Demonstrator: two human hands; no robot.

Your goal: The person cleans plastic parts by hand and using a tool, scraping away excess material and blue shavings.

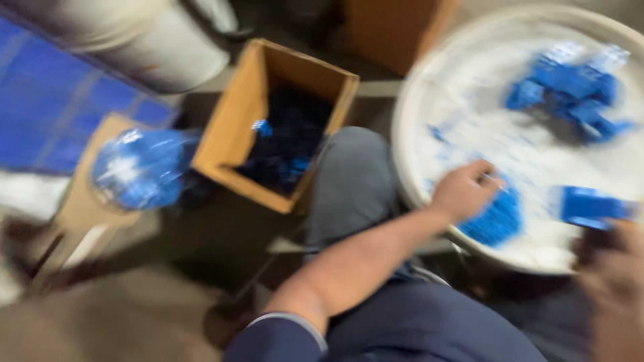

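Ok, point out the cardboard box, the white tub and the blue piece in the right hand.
cardboard box (pixel 236 114), head view, on its left outer wall.
white tub (pixel 406 100), head view, on its left rim.
blue piece (pixel 585 205), head view, on its flat top face, blurred.

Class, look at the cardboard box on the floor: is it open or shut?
Open. The cardboard box has its top flaps up, and dark blue items show inside.

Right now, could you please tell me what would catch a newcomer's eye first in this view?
The big round white tray on the right, strewn with small blue pieces, stands out first; the left hand rests on a blue heap at its near rim. The right hand holds a blue block beside it. At centre stands an open cardboard box of dark blue parts; left of it lies a shiny blue bag.
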